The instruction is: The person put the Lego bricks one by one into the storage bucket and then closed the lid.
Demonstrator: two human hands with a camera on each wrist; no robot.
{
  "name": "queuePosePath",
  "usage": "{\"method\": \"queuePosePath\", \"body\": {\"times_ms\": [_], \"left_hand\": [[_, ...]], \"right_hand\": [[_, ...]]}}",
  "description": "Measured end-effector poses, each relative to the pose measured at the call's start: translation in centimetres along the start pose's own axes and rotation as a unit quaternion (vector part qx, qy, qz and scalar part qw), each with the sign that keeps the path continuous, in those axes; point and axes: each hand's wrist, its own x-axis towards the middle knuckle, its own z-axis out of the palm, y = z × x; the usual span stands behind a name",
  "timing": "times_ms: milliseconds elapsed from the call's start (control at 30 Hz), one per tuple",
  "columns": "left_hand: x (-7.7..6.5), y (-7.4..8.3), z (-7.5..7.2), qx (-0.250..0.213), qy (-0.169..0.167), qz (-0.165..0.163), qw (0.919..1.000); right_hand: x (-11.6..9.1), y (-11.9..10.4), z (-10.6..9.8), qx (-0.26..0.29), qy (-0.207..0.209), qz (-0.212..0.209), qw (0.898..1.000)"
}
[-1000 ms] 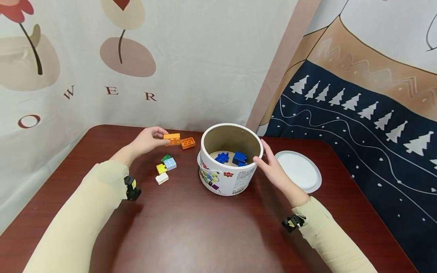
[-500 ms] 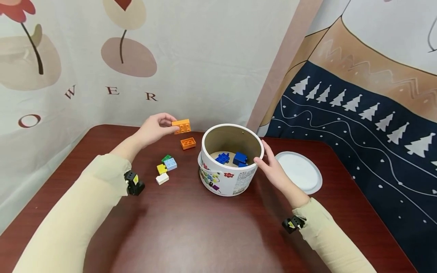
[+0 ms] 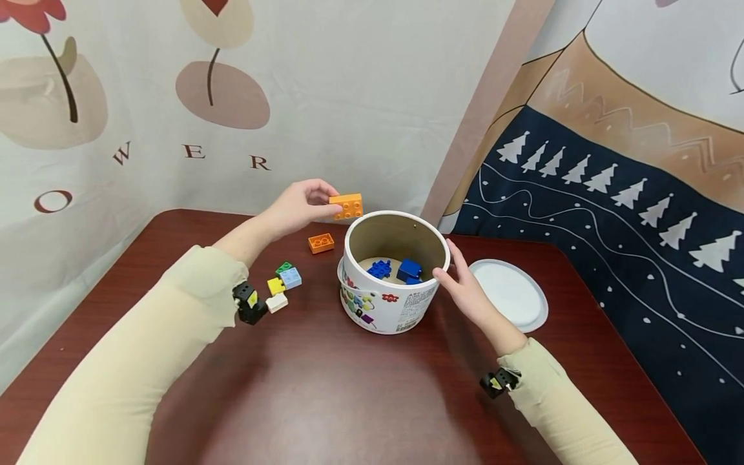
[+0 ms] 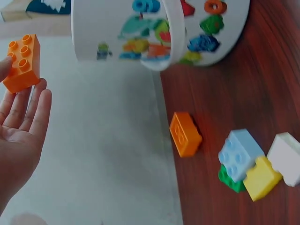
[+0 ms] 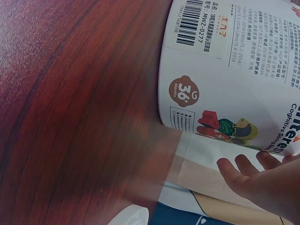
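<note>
The left hand [image 3: 296,208] pinches an orange brick [image 3: 347,205] by one end. Its thumb presses the studded face while the other fingers [image 4: 42,110] reach behind and beneath, so the gap between them is only the brick's own thickness. The brick is up in the air, just beside the left far rim of a white bucket [image 3: 386,314], its studs turned toward the head camera.

The right hand [image 3: 465,290] grasps the bucket's right side: the thumb lies at the rim, and the fingers [image 5: 229,171] spread slightly along the outer wall. How firmly they press cannot be told.

Inside the bucket, a toothed blue piece [image 3: 380,268] and blue bricks [image 3: 409,269] lie on the bottom. Left of it on the desk [image 3: 349,394], a second orange brick [image 3: 321,243] shows its hollow side. Nearer the person, a green brick [image 3: 283,267], a light blue brick [image 3: 292,278], a yellow brick [image 3: 276,286] and a white brick [image 3: 277,303] sit clustered. A round white lid [image 3: 511,295] lies flat to the bucket's right.
</note>
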Motion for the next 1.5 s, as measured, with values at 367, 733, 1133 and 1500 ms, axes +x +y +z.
{"method": "queuePosePath", "body": {"times_ms": [367,733,1133,1500], "left_hand": [[0.6,2.2,2.9,0.004,-0.036,0.032,0.9988],[1.4,3.1,5.3,0.001,-0.070,0.053,0.9962],[1.2,3.3,6.4,-0.024,-0.105,0.065,0.9921],[0.3,1.0,3.3,-0.019,-0.058,0.060,0.9963]], "right_hand": [[-0.1,0.1,0.0,-0.002,-0.003,0.003,1.000],[-0.2,0.1,0.0,-0.002,-0.004,0.007,1.000],[-0.1,0.1,0.1,-0.003,0.000,-0.004,1.000],[0.0,0.2,-0.1,-0.005,0.001,-0.007,1.000]]}}
